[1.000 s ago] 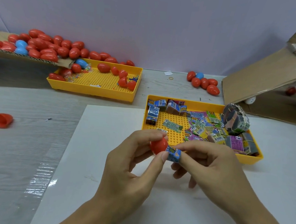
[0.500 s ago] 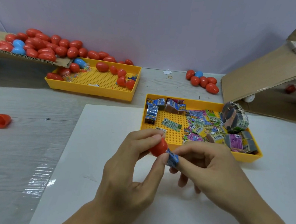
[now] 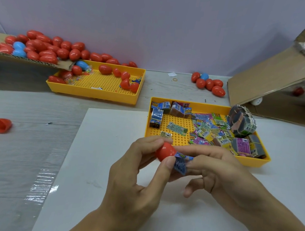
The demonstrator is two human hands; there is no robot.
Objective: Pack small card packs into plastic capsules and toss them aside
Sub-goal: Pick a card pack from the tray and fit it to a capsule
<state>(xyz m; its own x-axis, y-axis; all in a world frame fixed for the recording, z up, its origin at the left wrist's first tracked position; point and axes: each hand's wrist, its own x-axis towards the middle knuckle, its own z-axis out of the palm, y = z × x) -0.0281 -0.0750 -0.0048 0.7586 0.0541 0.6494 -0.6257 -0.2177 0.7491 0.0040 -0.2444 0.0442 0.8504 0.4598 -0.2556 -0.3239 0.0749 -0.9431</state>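
Nearest the camera, over a white sheet (image 3: 105, 166) on the surface, the left hand (image 3: 133, 186) pinched a red capsule half (image 3: 164, 151) between thumb and fingers. Touching its open end was a blue card pack (image 3: 181, 164), pinched by the right hand (image 3: 222, 177). Just beyond stood a yellow tray (image 3: 252, 161) holding loose card packs (image 3: 208, 128). Farther left, a second yellow tray (image 3: 93, 93) held red capsules. Open red halves (image 3: 1, 125) lay at far left. A cardboard flap (image 3: 275, 85) leaned at far right.
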